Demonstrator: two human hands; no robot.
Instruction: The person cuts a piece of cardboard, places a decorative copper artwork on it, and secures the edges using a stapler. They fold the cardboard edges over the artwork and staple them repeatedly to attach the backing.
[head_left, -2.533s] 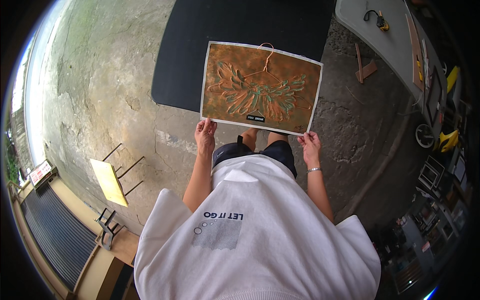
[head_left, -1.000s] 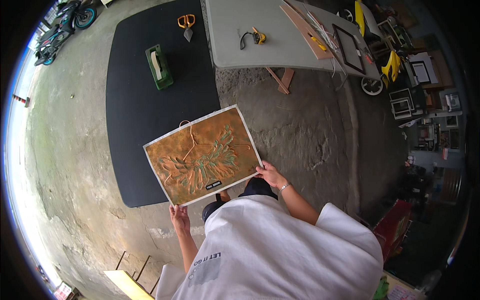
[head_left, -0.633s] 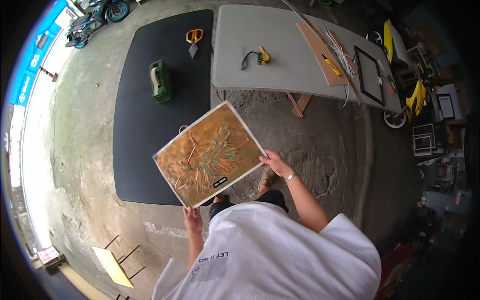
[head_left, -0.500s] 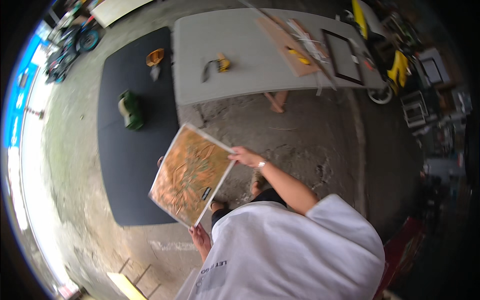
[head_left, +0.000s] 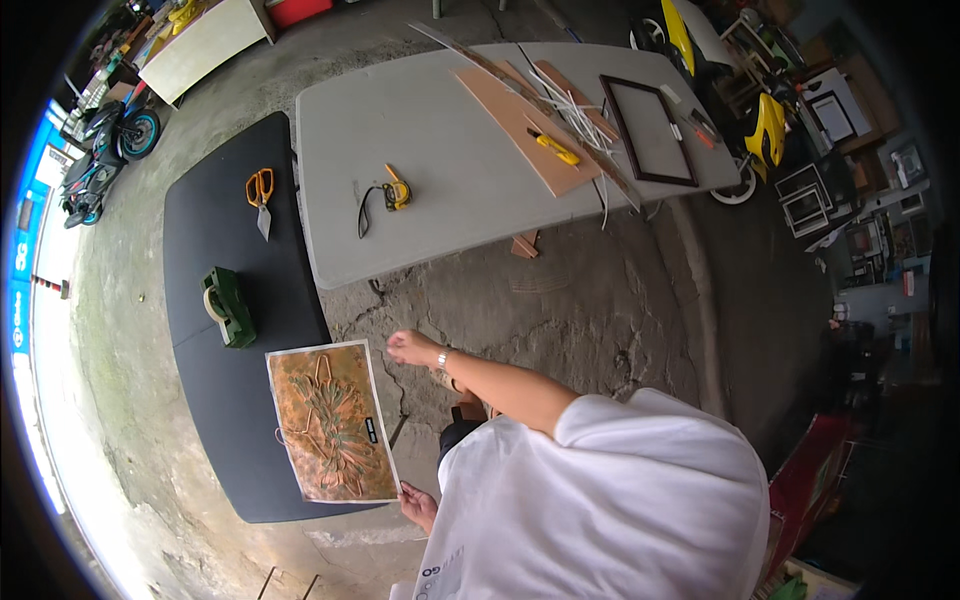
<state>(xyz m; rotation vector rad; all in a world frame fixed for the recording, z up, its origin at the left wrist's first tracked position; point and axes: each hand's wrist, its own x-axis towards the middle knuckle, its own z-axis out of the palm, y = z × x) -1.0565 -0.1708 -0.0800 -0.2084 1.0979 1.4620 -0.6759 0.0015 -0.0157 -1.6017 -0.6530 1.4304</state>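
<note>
Place: this is looking like a framing workshop.
Grey table [head_left: 460, 190], 12 o'clock: tape measure [head_left: 399, 193], cutter [head_left: 557, 149], boards [head_left: 510, 115], strips [head_left: 580, 117] and dark frame [head_left: 620, 128] are lying here.
Black table [head_left: 240, 400], 9 o'clock: scissors [head_left: 261, 189] and dispenser [head_left: 231, 310] are sitting here.
White frames [head_left: 803, 197], 2 o'clock: several are crowding together.
Floor [head_left: 600, 320]: cracked concrete is showing.

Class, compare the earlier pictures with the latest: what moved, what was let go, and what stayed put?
The right hand has let go of the artwork and is now apart from it. The artwork has turned anticlockwise in the view, its top edge now facing left. The left hand still holds a corner. The scissors and tape dispenser stay on the black table, the tape measure on the grey table.
</note>
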